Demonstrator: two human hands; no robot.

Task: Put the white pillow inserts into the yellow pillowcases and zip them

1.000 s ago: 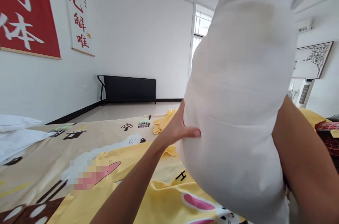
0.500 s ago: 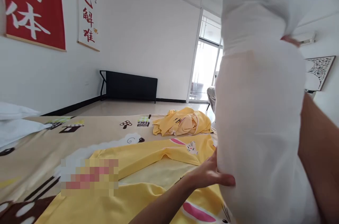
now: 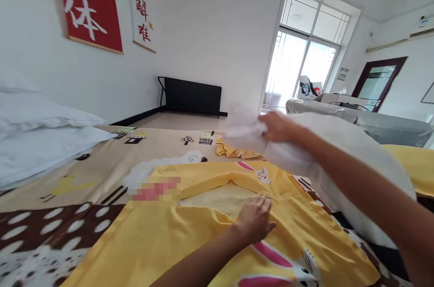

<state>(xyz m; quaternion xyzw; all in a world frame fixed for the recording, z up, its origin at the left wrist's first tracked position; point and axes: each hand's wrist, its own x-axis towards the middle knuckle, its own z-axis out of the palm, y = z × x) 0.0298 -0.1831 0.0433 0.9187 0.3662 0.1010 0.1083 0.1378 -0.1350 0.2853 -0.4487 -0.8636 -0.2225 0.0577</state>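
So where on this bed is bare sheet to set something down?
Bare sheet shows between the stacked white pillows and the yellow cover, and beyond the cover, left of the frilled yellow cloth. It's crowded on the right, where the right hand holds a white pillow, and on the cover around the left hand.

Through the head feed, I had my left forearm (image 3: 206, 255) slanting up and rightward from the bottom edge, its wrist (image 3: 236, 232) nearly straight. The left hand (image 3: 254, 219) was spread palm down, back toward me, with its fingers (image 3: 261, 204) reaching forward and its thumb (image 3: 270, 227) out to the right. My right forearm (image 3: 349, 174) ran up and leftward from the lower right corner. Higher in my view, the right hand (image 3: 276, 128) was curled into a grip, well apart from the left.
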